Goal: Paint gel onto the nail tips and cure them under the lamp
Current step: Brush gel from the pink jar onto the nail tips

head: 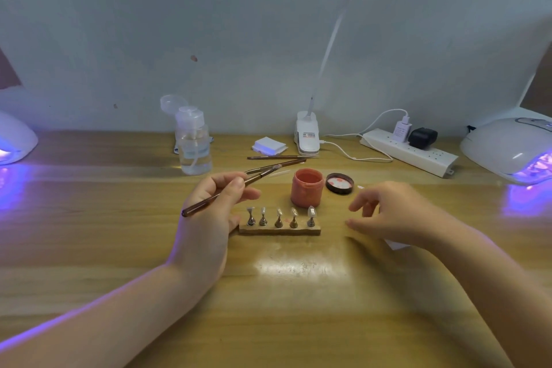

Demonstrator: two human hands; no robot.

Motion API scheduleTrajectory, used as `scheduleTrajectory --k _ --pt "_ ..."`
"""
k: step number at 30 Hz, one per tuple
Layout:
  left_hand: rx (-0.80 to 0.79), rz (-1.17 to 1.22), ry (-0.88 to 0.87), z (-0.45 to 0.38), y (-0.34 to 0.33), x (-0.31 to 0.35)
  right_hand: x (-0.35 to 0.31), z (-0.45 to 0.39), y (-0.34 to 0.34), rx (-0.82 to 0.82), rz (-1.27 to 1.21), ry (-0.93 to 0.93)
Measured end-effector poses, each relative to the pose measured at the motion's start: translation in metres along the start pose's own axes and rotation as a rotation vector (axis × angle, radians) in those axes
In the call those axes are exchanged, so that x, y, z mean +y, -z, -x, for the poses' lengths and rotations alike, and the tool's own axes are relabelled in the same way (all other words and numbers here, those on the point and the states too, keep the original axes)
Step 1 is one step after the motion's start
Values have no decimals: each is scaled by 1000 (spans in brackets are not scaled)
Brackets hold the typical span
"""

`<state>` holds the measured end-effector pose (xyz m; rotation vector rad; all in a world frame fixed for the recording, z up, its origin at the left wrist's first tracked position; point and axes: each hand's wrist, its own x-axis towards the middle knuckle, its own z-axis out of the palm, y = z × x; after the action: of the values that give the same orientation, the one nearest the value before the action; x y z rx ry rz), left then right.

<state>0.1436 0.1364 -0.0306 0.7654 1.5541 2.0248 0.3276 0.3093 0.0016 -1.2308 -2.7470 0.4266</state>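
Head view looks down on a wooden worktop [298, 308] where both bare hands sit near a small wooden holder [279, 231]. Five nail tips [311, 212] stand in a row on little metal stands set into that holder, at the centre of the worktop between the two hands.

Left hand [209, 218] has its grip closed on a brown brush [227, 190], pinched between thumb and fingers; the handle end points down to the left and the bristle end slants up to the right, above the worktop. The heel of this hand lies just beside the left end of the holder. Right hand [394, 215] hovers to the right of the holder with its grip open, fingers loosely spread and holding nothing; its motion blur hides finer detail.

Just behind the holder stands an open pink jar [307, 188], and its dark lid [340, 184] lies upturned beside it on the right. Two more brushes [280, 163] lie behind the jar. Further back are a clear pump bottle [194, 146], a stack of white pads [268, 146], and the clamp base of a desk lamp [307, 137] whose bright bar hangs overhead. A white power strip [409, 152] with plugs lies to the right. A curing lamp [513, 149] glowing violet sits at the far right edge, and another curing unit [15, 140] glows at the far left.
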Motion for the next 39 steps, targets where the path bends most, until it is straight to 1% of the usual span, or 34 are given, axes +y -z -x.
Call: scheduleTrajectory --k 2,3,6,8,9,13,15,19,22,25,27,32,36,39 --pt "-10 -30 -17 -1 -3 1 9 2 3 66 25 -25" --pt "-17 -92 -54 -3 -4 2 11 2 2 72 2 -12" --pt "-52 -309 -269 -15 -11 16 5 1 -8 47 -169 80" --pt "-84 -429 -369 -29 -19 32 0 1 -20 90 -258 118" --pt "-105 -507 -390 -37 -26 41 -2 0 -25 118 -275 129" --pt "-243 -853 -350 -69 -60 63 -6 -2 -41 196 -212 187" --pt "-299 -938 -292 -80 -75 66 -7 -4 -45 236 -196 225" --pt "-396 -1029 -156 -93 -96 63 -8 -3 -52 300 -210 281" --pt "-444 -1037 -108 -96 -105 56 -8 -3 -53 334 -251 301" --pt "-452 -1084 -46 -94 -105 49 -10 -5 -54 349 -273 295" --pt "-442 -1043 -28 -94 -101 47 -11 -5 -55 349 -268 289" --pt "-273 -766 37 -97 -84 55 -12 -4 -55 352 -293 298" --pt "-201 -657 197 -95 -68 56 -17 -2 -57 334 -316 309" --pt "-170 -608 283 -95 -55 51 -20 -2 -57 340 -272 326"
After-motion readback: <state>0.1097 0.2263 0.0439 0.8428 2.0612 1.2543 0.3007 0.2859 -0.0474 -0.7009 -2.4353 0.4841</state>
